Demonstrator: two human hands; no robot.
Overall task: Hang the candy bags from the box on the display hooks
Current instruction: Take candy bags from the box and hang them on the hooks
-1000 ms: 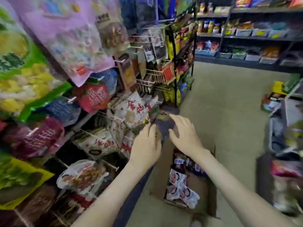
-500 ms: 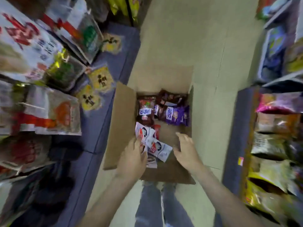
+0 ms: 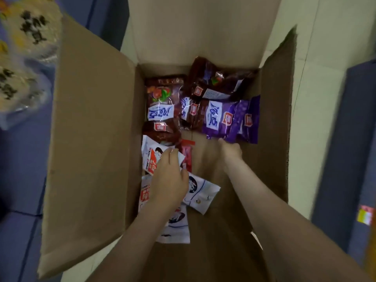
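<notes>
Both hands reach into the open brown cardboard box [image 3: 91, 139] — my left hand [image 3: 169, 180] spread flat on white glossy candy bags [image 3: 200, 197], my right hand [image 3: 231, 152], grip hidden, touching purple foil bags [image 3: 232, 119]. Light, slippery, crinkly — best pinched at the top seam.

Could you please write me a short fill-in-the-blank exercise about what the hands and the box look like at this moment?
1. The left hand rests on the ____ candy bags.
2. The right hand reaches to the edge of the ____ candy bags.
3. All the bags lie inside an open ____ box.

Missing words: white; purple; cardboard
</notes>
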